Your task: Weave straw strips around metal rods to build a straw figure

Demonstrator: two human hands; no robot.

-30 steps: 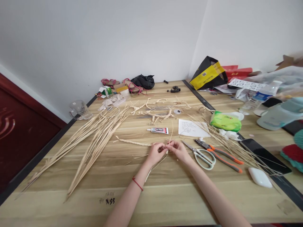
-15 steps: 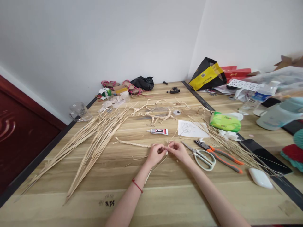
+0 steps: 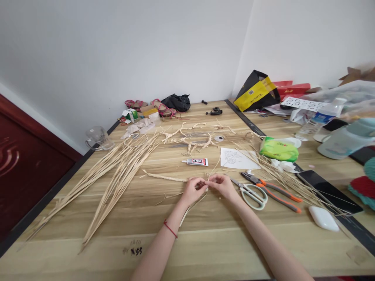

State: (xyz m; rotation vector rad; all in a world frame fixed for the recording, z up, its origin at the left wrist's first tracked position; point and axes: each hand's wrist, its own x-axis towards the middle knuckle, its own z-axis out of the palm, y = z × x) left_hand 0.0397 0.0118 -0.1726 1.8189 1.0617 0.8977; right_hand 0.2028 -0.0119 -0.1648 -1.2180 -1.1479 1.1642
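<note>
Wooden table beneath (image 3: 219,244), pale strip (image 3: 217,163) between hands (image 3: 193,191) (image 3: 223,186) farther aslant than before.

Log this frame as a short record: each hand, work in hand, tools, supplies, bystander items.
left hand: pinching pale wrapped straw strand
left hand point
right hand: fingertips meeting the left's at the strand
tools: white-handled scissors, orange-and-grey pliers, right of the hands
adhesive: white-and-black B-7000 tube, beyond the hands
supplies: long pale straw bundles, left side
note: white handwritten paper
phone: black, flat, far right
</note>
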